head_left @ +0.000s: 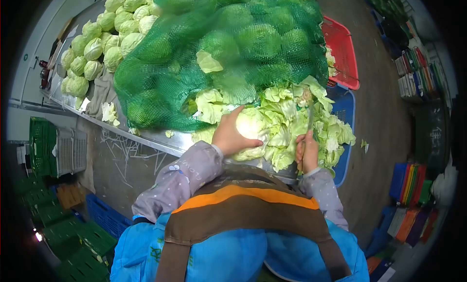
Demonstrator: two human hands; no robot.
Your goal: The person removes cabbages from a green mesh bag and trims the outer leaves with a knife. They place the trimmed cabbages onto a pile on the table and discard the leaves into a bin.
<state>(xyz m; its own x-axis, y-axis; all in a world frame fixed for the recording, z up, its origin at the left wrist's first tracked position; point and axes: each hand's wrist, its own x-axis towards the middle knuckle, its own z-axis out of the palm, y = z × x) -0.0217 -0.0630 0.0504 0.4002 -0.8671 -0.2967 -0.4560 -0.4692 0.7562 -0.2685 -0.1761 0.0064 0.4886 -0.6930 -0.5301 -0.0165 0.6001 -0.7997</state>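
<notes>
A pale green cabbage [250, 125] lies at the near edge of the metal table. My left hand [232, 135] grips it from the left, thumb across the near side and fingers partly hidden behind it. To the right, my right hand [307, 152] is closed round the handle of a knife [310, 117], whose blade points away from me. Loose cabbage leaves [279, 136] are heaped between my hands and to the right. Just beyond my hands, a green mesh sack [219, 44] full of cabbages covers much of the table.
Several bare cabbages [104, 44] are piled at the far left of the table [160, 142]. A grey cloth [100, 95] lies near them. At the right stand a red crate [343, 51] and a blue crate [346, 112] with leaves. Green crates [44, 150] are stacked at left.
</notes>
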